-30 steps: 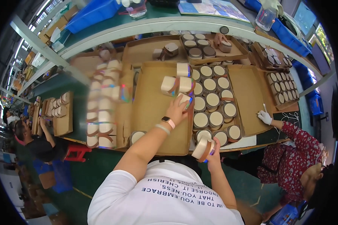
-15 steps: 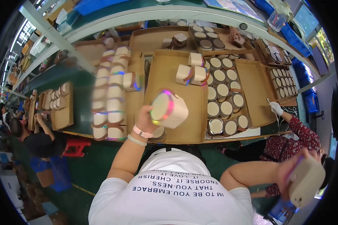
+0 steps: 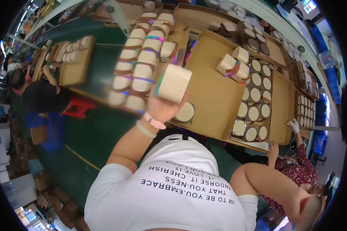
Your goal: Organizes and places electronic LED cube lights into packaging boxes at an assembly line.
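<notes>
My left hand [image 3: 164, 109] is closed from below round a cream speaker [image 3: 176, 82], a rounded box with coloured light along its left rim. It is raised in front of me over the gap between the rows of speakers and the cardboard tray [image 3: 204, 92]. At the far lower right my right hand [image 3: 297, 204] grips another cream speaker [image 3: 314, 211]; blur and the picture's rim hide part of it. Below my left hand, a speaker [image 3: 186, 112] with a round pale face stands at the tray's near left corner.
Double rows of cream speakers [image 3: 144, 71] with brown straps, some lit, stand on the left. Three more [image 3: 241, 71] sit in the tray. Beyond it are several round-faced speakers [image 3: 253, 113]. A co-worker in a red floral sleeve [image 3: 297, 171] works at right; another person [image 3: 42, 92] sits left.
My view has swung, shifting the table up and right. The speaker in my left hand has turned, its lit round face now pointing left. My right hand still holds its speaker, now nearer the rim.
</notes>
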A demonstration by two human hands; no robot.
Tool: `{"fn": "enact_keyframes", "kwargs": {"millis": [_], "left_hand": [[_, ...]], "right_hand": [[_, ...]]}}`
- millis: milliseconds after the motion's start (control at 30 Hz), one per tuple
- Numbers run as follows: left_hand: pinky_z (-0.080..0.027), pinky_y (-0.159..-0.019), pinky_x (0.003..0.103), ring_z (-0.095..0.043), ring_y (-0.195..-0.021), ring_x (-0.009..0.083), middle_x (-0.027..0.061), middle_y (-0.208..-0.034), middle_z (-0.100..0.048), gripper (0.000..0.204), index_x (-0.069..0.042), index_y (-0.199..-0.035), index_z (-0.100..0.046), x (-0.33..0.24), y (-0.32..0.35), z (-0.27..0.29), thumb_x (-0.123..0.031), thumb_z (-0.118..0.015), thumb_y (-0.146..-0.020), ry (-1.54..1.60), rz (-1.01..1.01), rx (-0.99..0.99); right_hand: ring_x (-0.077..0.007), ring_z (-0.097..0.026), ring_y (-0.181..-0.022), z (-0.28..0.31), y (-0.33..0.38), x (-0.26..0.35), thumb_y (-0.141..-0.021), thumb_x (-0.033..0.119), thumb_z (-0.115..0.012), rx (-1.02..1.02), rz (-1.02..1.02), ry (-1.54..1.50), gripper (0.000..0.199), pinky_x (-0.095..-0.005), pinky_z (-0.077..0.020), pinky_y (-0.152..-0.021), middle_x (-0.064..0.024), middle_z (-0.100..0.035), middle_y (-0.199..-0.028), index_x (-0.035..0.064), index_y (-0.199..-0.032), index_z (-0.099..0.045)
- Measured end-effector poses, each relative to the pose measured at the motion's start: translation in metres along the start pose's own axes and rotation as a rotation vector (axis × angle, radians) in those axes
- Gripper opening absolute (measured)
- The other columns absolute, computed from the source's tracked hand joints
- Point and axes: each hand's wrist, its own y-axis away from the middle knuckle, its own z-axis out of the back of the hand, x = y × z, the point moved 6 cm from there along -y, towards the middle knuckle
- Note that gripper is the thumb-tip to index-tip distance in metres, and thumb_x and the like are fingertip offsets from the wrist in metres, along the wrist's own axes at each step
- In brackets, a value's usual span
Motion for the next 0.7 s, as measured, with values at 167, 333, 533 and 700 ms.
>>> {"fn": "enact_keyframes", "kwargs": {"millis": [167, 333, 533, 700], "left_hand": [[-0.043, -0.093, 0.042, -0.051, -0.114, 0.0271, 0.0099, -0.124, -0.053, 0.045, -0.009, -0.123, -0.051, 0.008, -0.001, 0.004, -0.036, -0.045, -0.087, 0.075, -0.012, 0.03], [-0.04, -0.095, 0.044, -0.048, -0.117, 0.0275, 0.0094, -0.128, -0.051, 0.05, -0.011, -0.127, -0.047, -0.002, 0.014, 0.002, -0.039, -0.047, -0.085, 0.004, 0.048, 0.113], [-0.033, -0.103, 0.048, -0.04, -0.125, 0.03, 0.0106, -0.135, -0.042, 0.056, -0.012, -0.135, -0.038, 0.001, 0.017, 0.005, -0.025, -0.057, -0.084, -0.166, -0.084, 0.1], [-0.033, -0.105, 0.05, -0.04, -0.126, 0.0305, 0.0104, -0.134, -0.043, 0.058, -0.012, -0.136, -0.036, -0.006, 0.026, -0.005, -0.021, -0.06, -0.084, -0.265, -0.156, 0.161]], "right_hand": [[-0.0295, -0.061, -0.09, -0.048, -0.018, 0.024, -0.08, 0.031, -0.067, -0.101, 0.075, 0.383, 0.048, -0.0394, -0.0503, -0.084, -0.0167, -0.058, -0.105, -0.0043, -0.109, -0.051], [-0.0314, -0.062, -0.086, -0.057, -0.011, 0.038, -0.072, 0.029, -0.077, -0.212, 0.124, 0.796, 0.047, -0.0386, -0.0518, -0.083, -0.0188, -0.06, -0.097, -0.0024, -0.098, -0.054], [-0.0276, -0.042, -0.119, -0.204, 0.159, 0.0, -0.056, 0.005, -0.078, 0.751, -0.926, -0.193, 0.099, -0.0385, -0.0395, -0.099, -0.0159, -0.039, -0.13, 0.0055, -0.139, -0.025], [-0.0402, -0.041, -0.115, -0.25, 0.258, 0.102, -0.053, 0.013, -0.073, 1.474, -0.225, -0.341, 0.085, -0.0499, -0.0365, -0.094, -0.0222, -0.041, -0.122, 0.0101, -0.131, -0.039]]}}
